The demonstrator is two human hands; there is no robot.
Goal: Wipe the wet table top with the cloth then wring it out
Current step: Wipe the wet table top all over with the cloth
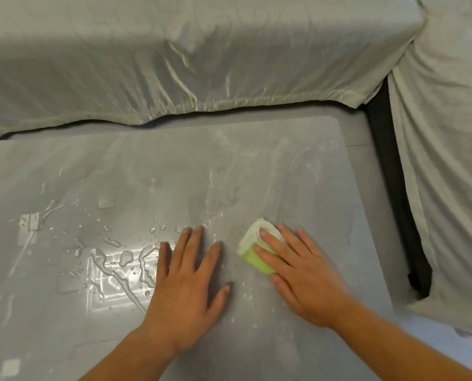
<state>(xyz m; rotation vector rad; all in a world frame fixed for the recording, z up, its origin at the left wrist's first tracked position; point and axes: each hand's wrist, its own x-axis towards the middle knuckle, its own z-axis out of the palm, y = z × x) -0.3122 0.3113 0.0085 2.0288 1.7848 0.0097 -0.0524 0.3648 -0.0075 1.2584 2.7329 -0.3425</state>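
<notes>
A grey table top (157,166) fills the lower view. Puddles and droplets of water (119,262) lie on its left-centre part, and smeared wet streaks (223,188) run up the middle. A folded green and white cloth (252,247) lies flat on the table at the right. My right hand (300,273) presses down on the cloth with fingers spread over it, covering its near half. My left hand (190,281) rests flat on the table with fingers apart, just right of the puddles and left of the cloth, holding nothing.
A sofa draped in a pale, shiny cover (201,56) runs along the table's far edge. Another covered seat (443,160) stands at the right, past a dark gap (396,188). The table's right edge (366,215) is close to my right hand.
</notes>
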